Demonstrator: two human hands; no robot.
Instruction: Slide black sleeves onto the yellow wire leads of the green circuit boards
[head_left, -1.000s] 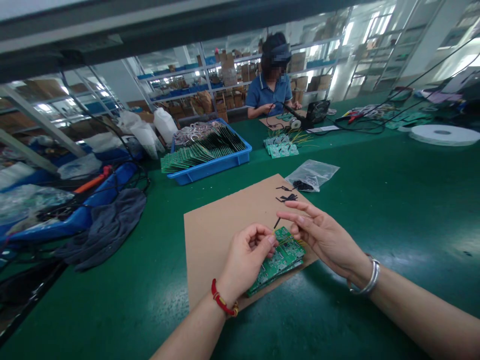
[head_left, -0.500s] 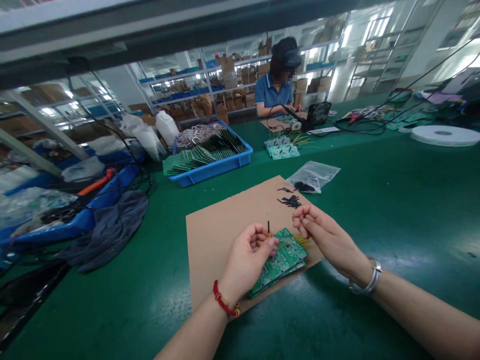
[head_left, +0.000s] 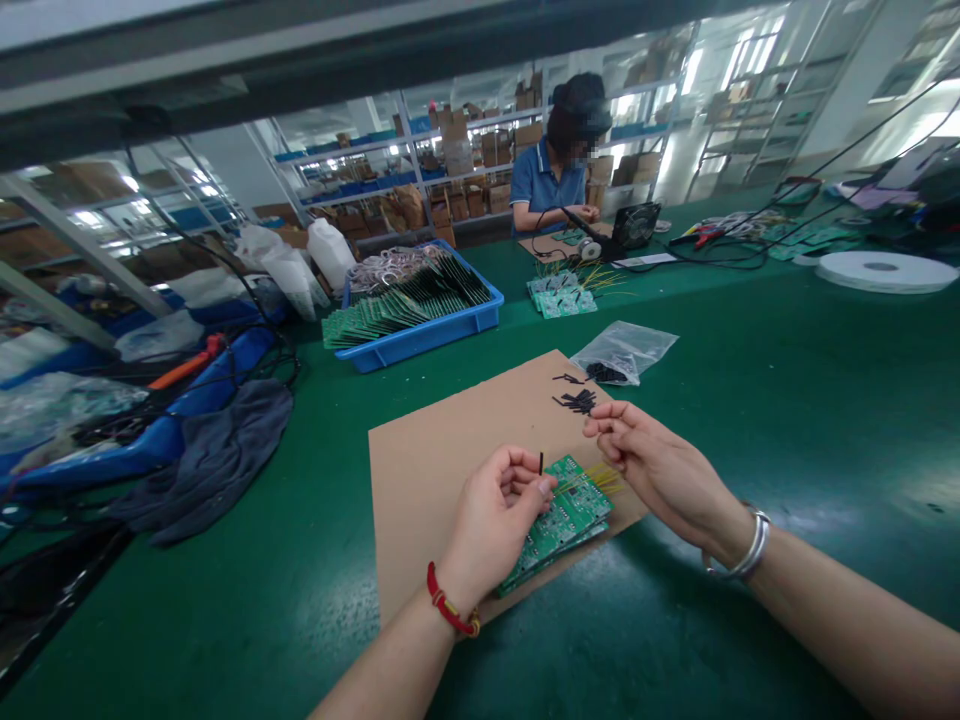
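Short black sleeve (head_left: pixel 541 463), probably a piece of heat-shrink tubing though too small to be sure, is being pinched upright by the left hand (head_left: pixel 491 525), with the grip clamped on its lower end between thumb and forefinger. Its long axis is being held roughly square to the counter (head_left: pixel 675 640), with the free tip pointing straight up, whereas a moment earlier it was tilted beside the right hand's fingers. The right hand (head_left: pixel 660 470) is now being held apart from the sleeve, just beyond it, with its thumb and fingertips drawn close together over the far edge of the boards; no item can be seen in that grip, and whether it is fully closed cannot be told. The sleeve is being held just above the near corner of a stack of green circuit boards (head_left: pixel 559 520), from which yellow wires (head_left: pixel 600 482) are fanning out beneath the right hand. The boards are being supported by a cardboard sheet (head_left: pixel 427 510), on which a small scatter of black sleeves (head_left: pixel 575 401) is lying just past the fingers. A clear plastic bag (head_left: pixel 626 350) holding more black pieces is resting at the sheet's far corner, while a co-worker (head_left: pixel 551 175) is being seen working farther along the counter.
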